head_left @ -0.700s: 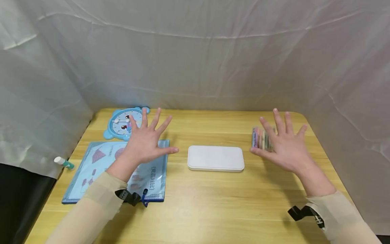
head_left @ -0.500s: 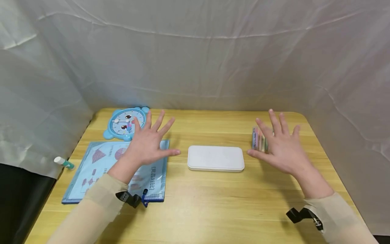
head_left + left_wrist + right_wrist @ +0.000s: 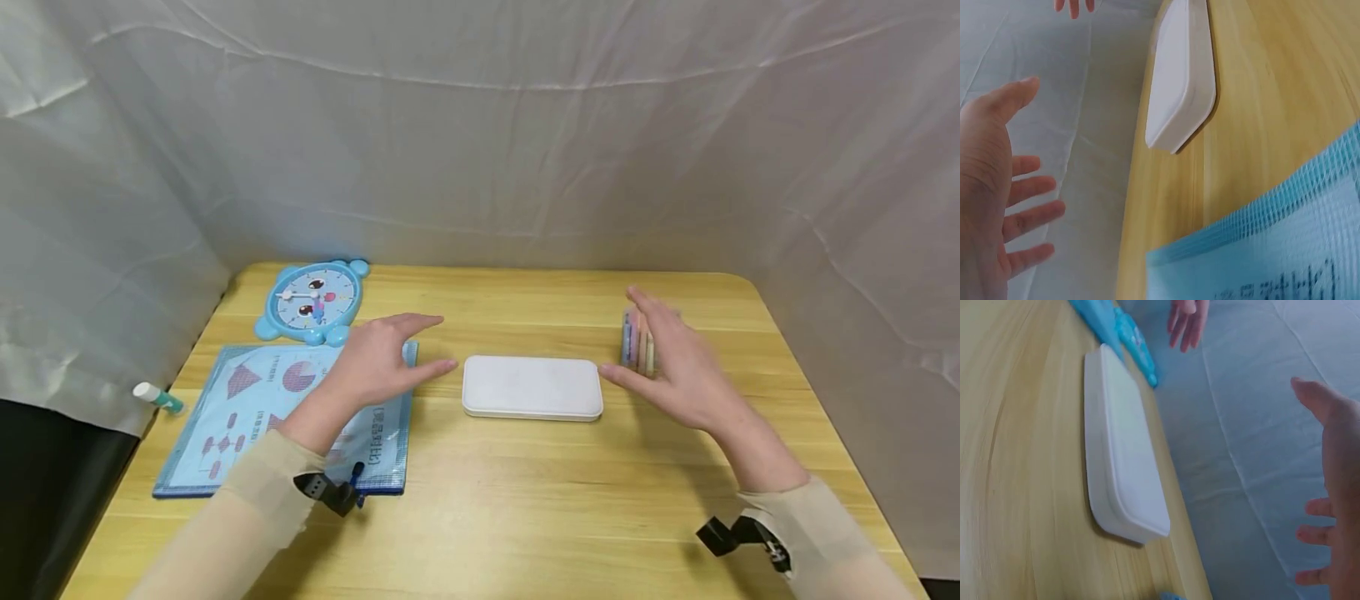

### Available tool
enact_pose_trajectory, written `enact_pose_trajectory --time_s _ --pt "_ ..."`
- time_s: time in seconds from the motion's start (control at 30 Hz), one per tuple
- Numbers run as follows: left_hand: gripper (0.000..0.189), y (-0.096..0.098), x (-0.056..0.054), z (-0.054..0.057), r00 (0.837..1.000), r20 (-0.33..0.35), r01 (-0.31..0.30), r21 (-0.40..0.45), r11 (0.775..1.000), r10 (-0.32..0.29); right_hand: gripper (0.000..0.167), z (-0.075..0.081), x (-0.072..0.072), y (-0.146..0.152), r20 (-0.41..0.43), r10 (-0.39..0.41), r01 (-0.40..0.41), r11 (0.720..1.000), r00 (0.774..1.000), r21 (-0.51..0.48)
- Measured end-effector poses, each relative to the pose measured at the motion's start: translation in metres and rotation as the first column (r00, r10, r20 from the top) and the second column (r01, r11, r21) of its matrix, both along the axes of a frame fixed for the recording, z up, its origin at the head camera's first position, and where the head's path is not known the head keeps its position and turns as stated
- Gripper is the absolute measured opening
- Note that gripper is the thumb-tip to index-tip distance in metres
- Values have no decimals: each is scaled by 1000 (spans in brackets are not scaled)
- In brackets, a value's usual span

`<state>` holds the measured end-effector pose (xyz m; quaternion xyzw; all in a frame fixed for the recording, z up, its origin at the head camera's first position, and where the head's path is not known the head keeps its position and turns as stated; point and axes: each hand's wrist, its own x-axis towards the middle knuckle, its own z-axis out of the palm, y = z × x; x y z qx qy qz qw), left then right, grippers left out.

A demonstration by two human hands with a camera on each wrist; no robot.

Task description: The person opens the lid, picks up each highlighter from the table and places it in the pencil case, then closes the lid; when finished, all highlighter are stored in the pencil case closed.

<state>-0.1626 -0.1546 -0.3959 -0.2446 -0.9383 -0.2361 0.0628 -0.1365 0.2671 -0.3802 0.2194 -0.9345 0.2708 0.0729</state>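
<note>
A white flat case with rounded corners lies closed at the middle of the table, seen also in both wrist views. To its left, my left hand hovers over the blue zip document bag, thumb and fingers spread apart and holding nothing. My right hand is in the air to the right of the case, fingers straight and thumb pointing at the case's right end. Behind that hand, a pack of pastel-coloured sticks is partly hidden. Neither hand visibly touches anything.
A blue toy clock with an animal face lies at the back left. A white and green glue stick rests at the left edge of the wooden table. Grey cloth hangs behind and at the sides.
Both hands have moved inward toward the white case. Their palms have turned to face each other, and the once widely fanned fingers are closer together. The objects on the table stay put.
</note>
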Motion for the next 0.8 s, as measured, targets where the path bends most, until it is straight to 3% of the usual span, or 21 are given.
enact_pose_trajectory --time_s 0.13,0.3,0.53,0.8 --pt "90 4 0 -7 994 107 1 126 992 -15 94 -2 1 -5 68 29 -18 987 997 -158" --pt "101 9 -1 -23 976 209 12 209 978 -56 88 -9 -1 -11 107 103 -72 962 989 -262" --pt "110 19 0 -45 956 277 33 229 973 -98 90 -26 -4 -16 159 160 -106 947 974 -304" --pt "115 24 -1 -62 944 306 57 228 972 -127 90 -46 -7 -24 193 192 -137 954 962 -268"
